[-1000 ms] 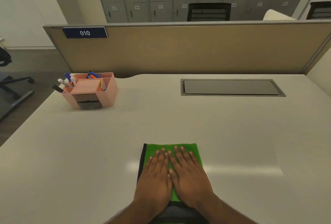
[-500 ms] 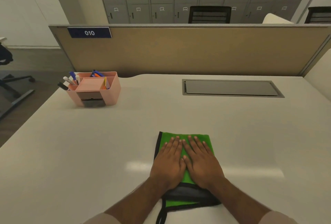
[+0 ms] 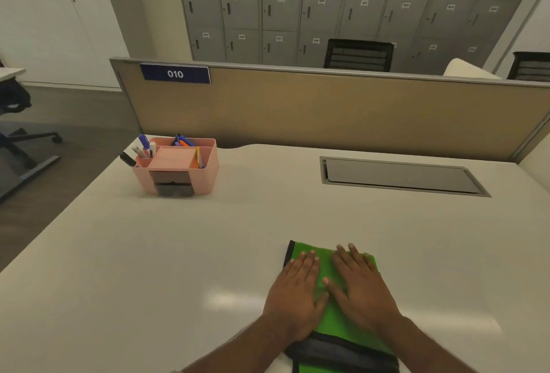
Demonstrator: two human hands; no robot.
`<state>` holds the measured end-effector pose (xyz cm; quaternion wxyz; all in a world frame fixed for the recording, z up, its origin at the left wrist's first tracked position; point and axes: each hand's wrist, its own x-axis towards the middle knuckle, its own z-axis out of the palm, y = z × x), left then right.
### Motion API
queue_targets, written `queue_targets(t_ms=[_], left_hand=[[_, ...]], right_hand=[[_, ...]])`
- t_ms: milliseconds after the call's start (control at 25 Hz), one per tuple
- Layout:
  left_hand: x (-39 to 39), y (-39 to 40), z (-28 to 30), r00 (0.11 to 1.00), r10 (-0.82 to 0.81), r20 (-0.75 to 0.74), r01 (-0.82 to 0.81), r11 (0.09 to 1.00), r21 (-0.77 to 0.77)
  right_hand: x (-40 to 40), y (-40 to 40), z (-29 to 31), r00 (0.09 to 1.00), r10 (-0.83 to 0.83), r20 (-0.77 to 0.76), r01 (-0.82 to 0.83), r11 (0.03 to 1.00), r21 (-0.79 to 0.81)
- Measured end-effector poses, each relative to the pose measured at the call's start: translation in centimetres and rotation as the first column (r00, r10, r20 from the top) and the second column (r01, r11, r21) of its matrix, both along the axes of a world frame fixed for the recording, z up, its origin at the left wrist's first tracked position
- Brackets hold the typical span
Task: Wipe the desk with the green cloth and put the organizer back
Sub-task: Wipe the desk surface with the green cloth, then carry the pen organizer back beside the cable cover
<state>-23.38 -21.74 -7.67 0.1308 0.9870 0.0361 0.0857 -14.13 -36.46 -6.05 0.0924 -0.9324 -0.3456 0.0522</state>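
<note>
The green cloth (image 3: 326,264), folded and edged with a black band, lies on the white desk (image 3: 148,253) near its front edge, right of centre. My left hand (image 3: 294,292) and my right hand (image 3: 361,289) lie flat on it side by side, palms down, pressing it onto the desk. The pink organizer (image 3: 205,179) stands at the desk's far left corner, well away from both hands. It holds pens, markers and a small front drawer.
A grey cable hatch (image 3: 398,176) is set flush into the desk at the far right. A tan partition (image 3: 327,110) with a "010" sign closes the far edge. The desk's left edge drops to the floor, where an office chair base (image 3: 29,140) stands.
Both hands have slid the cloth forward, away from me and a little to the right. The organizer has not moved.
</note>
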Motion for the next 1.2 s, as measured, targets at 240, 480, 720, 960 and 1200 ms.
queue_targets(t_ms=[240, 480, 720, 960, 1200], left_hand=[[-1.6, 12.3, 3.7, 0.908, 0.417, 0.047, -0.381, 0.867, -0.322], [-2.3, 25.4, 5.3, 0.761, 0.649, -0.004, -0.62, 0.724, -0.302], [-0.5, 32.2, 5.6, 0.592, 0.805, -0.018, -0.647, 0.462, -0.607], [1.6, 38.8, 7.2, 0.539, 0.829, -0.148, -0.466, 0.147, -0.873], [3.4, 42.2, 7.5, 0.444, 0.814, -0.375, -0.504, -0.119, -0.855]], right_hand=[[0.2, 10.1, 3.8, 0.967, -0.053, -0.249, 0.153, 0.903, 0.403], [0.2, 22.6, 6.8, 0.819, 0.01, -0.574, 0.368, 0.758, 0.538], [0.8, 31.4, 7.9, 0.693, 0.02, -0.721, 0.483, 0.73, 0.483], [2.4, 36.2, 7.5, 0.6, 0.037, -0.799, 0.533, 0.727, 0.433], [3.9, 39.4, 5.7, 0.588, 0.119, -0.8, 0.537, 0.682, 0.497]])
